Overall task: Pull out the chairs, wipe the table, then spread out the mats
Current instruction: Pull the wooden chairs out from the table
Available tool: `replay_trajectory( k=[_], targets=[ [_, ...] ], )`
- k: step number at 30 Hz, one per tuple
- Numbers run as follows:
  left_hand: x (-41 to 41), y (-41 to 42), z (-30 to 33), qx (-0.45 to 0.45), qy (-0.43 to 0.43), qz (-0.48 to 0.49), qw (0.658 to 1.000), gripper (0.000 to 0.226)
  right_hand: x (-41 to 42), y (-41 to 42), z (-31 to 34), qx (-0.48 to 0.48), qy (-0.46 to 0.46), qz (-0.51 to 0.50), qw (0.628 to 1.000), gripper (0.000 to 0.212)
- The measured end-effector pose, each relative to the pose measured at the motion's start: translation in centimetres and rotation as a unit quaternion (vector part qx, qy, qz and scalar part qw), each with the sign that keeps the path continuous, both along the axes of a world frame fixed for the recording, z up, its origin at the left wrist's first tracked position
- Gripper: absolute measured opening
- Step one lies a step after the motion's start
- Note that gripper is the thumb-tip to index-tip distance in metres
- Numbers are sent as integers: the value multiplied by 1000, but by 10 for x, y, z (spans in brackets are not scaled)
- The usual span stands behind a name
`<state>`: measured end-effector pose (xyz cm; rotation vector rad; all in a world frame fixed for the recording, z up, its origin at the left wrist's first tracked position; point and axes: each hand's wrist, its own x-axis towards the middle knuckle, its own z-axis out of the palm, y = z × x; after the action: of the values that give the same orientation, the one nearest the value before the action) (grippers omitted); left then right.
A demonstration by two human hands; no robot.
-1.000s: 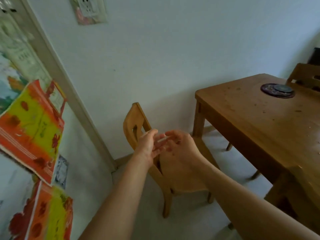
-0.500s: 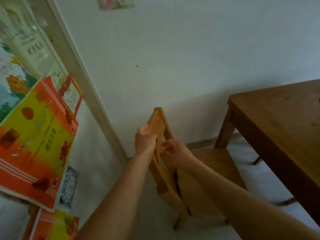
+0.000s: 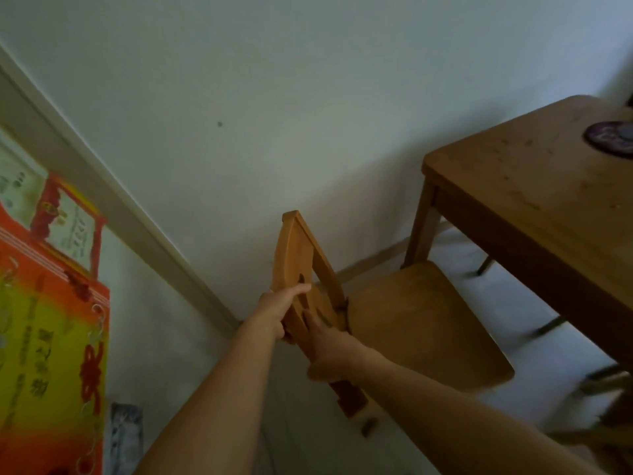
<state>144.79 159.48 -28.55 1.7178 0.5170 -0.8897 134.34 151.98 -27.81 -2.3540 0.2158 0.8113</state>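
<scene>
Wooden chair (image 3: pixel 421 323) drawn farther out; both hands stay gripping backrest.

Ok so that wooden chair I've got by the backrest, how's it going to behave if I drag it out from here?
The chair looks like solid wood, so probably rigid and fairly heavy. The left hand and right hand both grip the backrest up high, so it may tip back onto its rear legs. On the pale smooth floor it should likely slide rather than catch.

Chair (image 3: pixel 421 323) left of table (image 3: pixel 534 200) (mats (image 3: pixel 609 137) on it).
</scene>
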Motion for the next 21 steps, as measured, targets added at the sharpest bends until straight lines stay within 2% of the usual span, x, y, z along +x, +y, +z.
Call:
replay_trajectory(
  k=[3, 9, 12, 15, 18, 21],
  targets=[
    [-5, 2, -11, -30, 27, -12, 999, 50, -6, 1, 2, -14, -32, -15, 999, 98],
    [-30, -7, -14, -58, -25, -10, 998, 16, -27, -11, 4, -23, -36, -34, 999, 97],
    [-51, -23, -10, -71, -40, -7, 997, 3, -41, -25, -1, -41, -49, -62, 996, 89],
    [-65, -48, -10, -85, -46, 9, 995, 11, -55, -47, -1, -57, -66, -95, 992, 81],
    [-75, -80, -8, -94, -61, 6, 994, 8, -66, -74, -1, -78, -75, -136, 985, 67],
    [-77, -106, -6, -92, -81, 1, 992, 41, -69, -100, -2, -98, -90, -167, 977, 48]
  ],
)
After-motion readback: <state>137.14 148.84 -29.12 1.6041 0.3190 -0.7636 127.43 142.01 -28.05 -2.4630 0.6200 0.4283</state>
